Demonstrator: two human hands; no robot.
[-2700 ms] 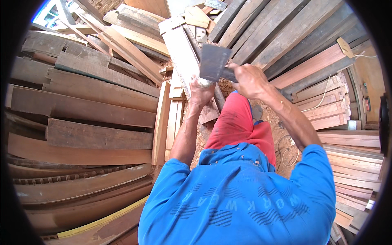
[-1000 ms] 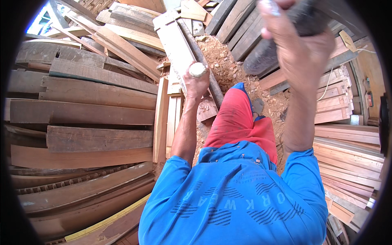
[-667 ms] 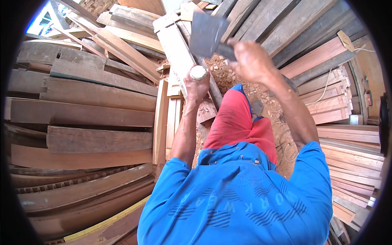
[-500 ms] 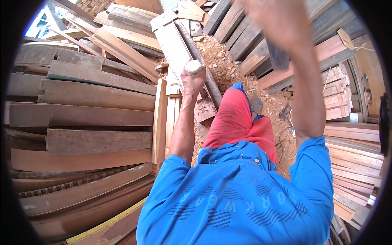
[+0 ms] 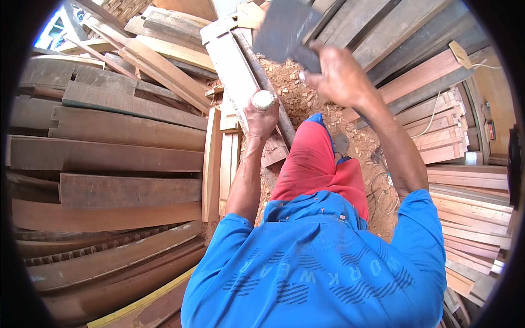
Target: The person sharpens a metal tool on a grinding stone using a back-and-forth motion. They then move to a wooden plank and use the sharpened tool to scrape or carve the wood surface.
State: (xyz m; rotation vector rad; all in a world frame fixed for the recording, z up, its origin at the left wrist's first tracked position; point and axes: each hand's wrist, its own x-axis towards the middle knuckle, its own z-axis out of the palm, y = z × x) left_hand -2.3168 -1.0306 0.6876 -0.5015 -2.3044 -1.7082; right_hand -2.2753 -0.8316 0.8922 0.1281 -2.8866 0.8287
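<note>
Left hand (image 5: 261, 117) gripping pale chisel handle (image 5: 263, 100), right hand (image 5: 339, 74) clutching raised mallet (image 5: 284, 24) (blurred), stacked planks (image 5: 126, 128) around

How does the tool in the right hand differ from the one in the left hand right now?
The right hand grips a broad, flat, dark grey metal blade raised high; the left hand grips a slim round pale-topped handle held low against the long pale wooden plank. The blade shows nearly whole and blurred; of the handle only the worn butt end shows. Both are gripped in closed fists.
</note>
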